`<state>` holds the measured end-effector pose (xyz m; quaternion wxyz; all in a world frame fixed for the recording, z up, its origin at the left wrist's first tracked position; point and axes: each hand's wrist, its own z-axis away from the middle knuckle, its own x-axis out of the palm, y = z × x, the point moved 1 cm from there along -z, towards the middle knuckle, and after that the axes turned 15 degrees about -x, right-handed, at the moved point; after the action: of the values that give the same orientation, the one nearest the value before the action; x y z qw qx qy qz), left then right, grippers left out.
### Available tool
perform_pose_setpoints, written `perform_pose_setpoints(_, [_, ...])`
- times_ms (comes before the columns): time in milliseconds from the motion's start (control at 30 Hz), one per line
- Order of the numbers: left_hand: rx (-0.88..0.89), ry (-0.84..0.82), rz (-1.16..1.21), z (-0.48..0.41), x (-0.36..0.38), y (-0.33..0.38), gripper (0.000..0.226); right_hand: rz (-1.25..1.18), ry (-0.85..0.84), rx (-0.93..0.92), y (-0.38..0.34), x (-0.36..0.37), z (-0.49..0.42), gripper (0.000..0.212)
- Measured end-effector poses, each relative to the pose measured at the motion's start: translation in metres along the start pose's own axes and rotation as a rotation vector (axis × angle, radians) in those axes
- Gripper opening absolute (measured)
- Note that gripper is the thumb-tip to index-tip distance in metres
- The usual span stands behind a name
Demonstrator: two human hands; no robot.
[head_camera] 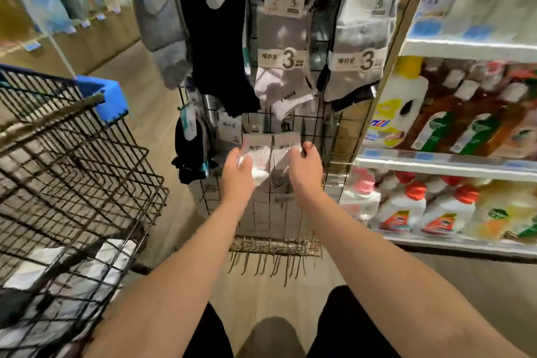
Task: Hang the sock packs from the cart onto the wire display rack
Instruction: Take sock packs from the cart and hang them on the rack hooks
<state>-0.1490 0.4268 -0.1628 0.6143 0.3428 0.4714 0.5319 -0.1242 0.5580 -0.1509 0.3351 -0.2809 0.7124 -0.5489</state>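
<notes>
Currently both hands pinched sock pack (271, 151) at top corners: left hand (236, 170), right hand (305, 168). Pack upright, long axis vertical, against wire rack (316, 125) lower section, far of hands; cart (72, 154) left.

The left hand (236, 167) and right hand (305, 167) cover the lower half of the sock packs (271, 148), whose label print is too blurred to read. The cart (72, 160) runs off the left edge, its white contents (113, 259) blurred behind the wire. Shelf bottles (406, 206) at right are smeared.

black metal wire rack (316, 136); knit cloth socks (283, 38), matt paper labels; glossy plastic bottles (404, 209).
</notes>
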Motion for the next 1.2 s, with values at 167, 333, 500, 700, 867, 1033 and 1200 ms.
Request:
perform_pose_setpoints(167, [0.085, 0.014, 0.079, -0.017, 0.012, -0.009, 0.062, -0.116, 0.039, -0.145, 0.017, 0.006, -0.014, 0.010])
perform_pose_setpoints(333, [0.122, -0.020, 0.077, -0.016, 0.020, -0.013, 0.066, -0.118, 0.106, -0.198, 0.022, 0.002, -0.010, 0.013])
perform_pose_setpoints(500, [0.210, -0.052, 0.060, -0.005, 0.014, -0.002, 0.061, -0.122, 0.134, -0.204, 0.004, -0.003, -0.012, 0.030])
perform_pose_setpoints(700, [0.228, 0.012, 0.066, -0.005, 0.002, 0.003, 0.033, -0.091, 0.088, -0.290, -0.013, 0.004, -0.015, 0.018])
perform_pose_setpoints(867, [0.245, -0.008, 0.075, -0.006, -0.004, -0.001, 0.015, -0.072, 0.060, -0.233, -0.015, 0.007, -0.023, 0.021])
perform_pose_setpoints(1033, [0.256, -0.054, 0.063, -0.008, -0.002, -0.010, 0.040, -0.011, 0.013, -0.186, -0.004, 0.006, -0.021, 0.040])
perform_pose_setpoints(1200, [0.263, -0.074, 0.027, -0.009, 0.006, -0.014, 0.033, -0.018, 0.017, -0.149, -0.006, 0.003, -0.019, 0.038])
